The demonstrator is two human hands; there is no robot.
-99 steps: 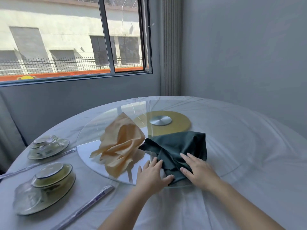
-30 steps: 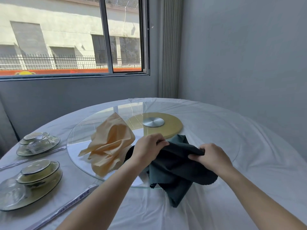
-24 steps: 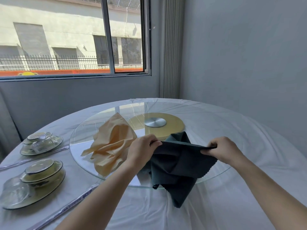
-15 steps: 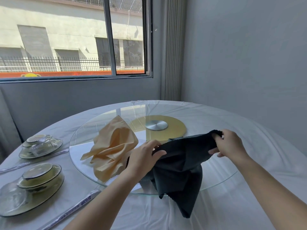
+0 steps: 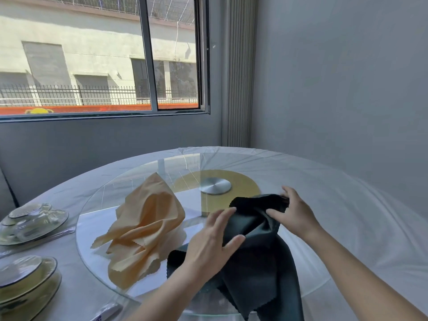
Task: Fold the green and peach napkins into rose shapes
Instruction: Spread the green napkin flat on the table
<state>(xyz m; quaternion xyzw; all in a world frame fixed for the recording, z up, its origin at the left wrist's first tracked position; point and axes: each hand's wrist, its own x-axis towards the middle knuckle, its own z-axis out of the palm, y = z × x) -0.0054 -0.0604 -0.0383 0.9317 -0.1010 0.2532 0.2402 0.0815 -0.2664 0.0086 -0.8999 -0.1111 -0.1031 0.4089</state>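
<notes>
Your right hand (image 5: 294, 217) pinches the green napkin (image 5: 259, 262) by its top edge, holding it above the glass turntable (image 5: 99, 205) so the cloth hangs loose. Your left hand (image 5: 214, 243) rests against it with open fingers, likely smoothing. The peach napkin (image 5: 146, 224) lies crumpled just left.

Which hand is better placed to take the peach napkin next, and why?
Left. The left hand is nearer the peach napkin, fingers straight, only touching the green napkin; the right hand grips that cloth farther away.
</notes>
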